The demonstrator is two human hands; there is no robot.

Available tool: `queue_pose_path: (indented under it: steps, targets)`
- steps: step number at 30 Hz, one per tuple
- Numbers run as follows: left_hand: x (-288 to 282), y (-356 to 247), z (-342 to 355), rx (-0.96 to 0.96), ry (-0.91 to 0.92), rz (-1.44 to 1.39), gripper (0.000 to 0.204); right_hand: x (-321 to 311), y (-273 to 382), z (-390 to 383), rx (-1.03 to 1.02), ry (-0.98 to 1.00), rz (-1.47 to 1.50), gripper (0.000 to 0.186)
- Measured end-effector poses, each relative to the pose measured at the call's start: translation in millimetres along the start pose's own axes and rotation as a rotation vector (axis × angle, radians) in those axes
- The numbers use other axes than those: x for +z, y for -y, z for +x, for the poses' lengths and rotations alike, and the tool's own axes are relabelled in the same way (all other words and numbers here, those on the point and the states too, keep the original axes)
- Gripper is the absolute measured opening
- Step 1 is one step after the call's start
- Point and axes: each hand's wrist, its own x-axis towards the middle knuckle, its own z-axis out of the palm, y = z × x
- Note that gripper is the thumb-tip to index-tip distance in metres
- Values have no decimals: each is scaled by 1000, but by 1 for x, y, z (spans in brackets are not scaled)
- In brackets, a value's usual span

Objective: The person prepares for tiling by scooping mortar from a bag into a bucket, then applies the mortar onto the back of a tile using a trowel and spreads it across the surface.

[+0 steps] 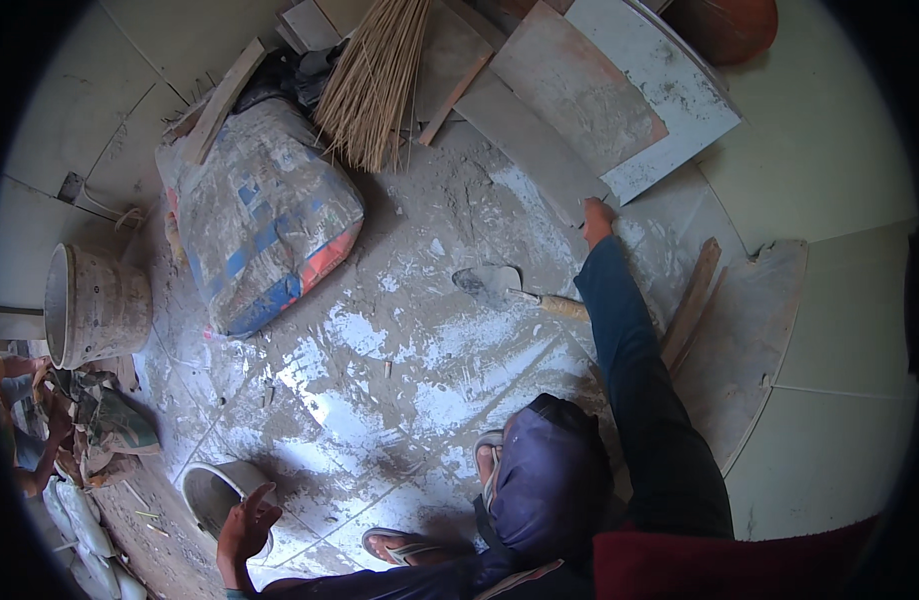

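Note:
My left hand (pixel 245 525) is closed at the rim of a small pale bucket (pixel 197 478), which tilts on the floor at lower left. Stretched far forward, my right arm ends with my right hand (pixel 598 219) closed at the near corner of a grey tile (pixel 529 148). The fingertips there are partly hidden. That tile lies against other tiles, among them a dusty one (pixel 569 85) and a white one (pixel 704 125). Below my right hand, a trowel (pixel 494 285) with a wooden handle rests on the floor, nearest my forearm.
A dusty cement sack (pixel 264 215) lies at upper left, with a stick broom (pixel 379 85) behind it. A larger bucket (pixel 99 305) stands by the left wall. Wood strips (pixel 691 300) and a board (pixel 749 340) lean at right. Mortar dust covers the tiled floor (pixel 359 335).

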Motion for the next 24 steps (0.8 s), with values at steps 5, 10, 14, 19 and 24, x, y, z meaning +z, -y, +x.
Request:
queue_pose_path:
  steps: [5,10,14,19,24]
  targets:
    - [-5,-9,5,-12,8,28,48,-5,8,-1,207,59,288,33]
    - [-6,-10,2,-54,-21,27,48,-5,9,-45,176,379,659,28]
    - [-5,-18,15,-13,-32,33,48,-31,27,-36,61,646,705,33]
    - [-6,28,-17,85,-112,83,49,6,17,-87,-119,669,753,54]
    - [-6,65,-14,47,-484,-113,44,-107,1,-1,-858,551,-7,45]
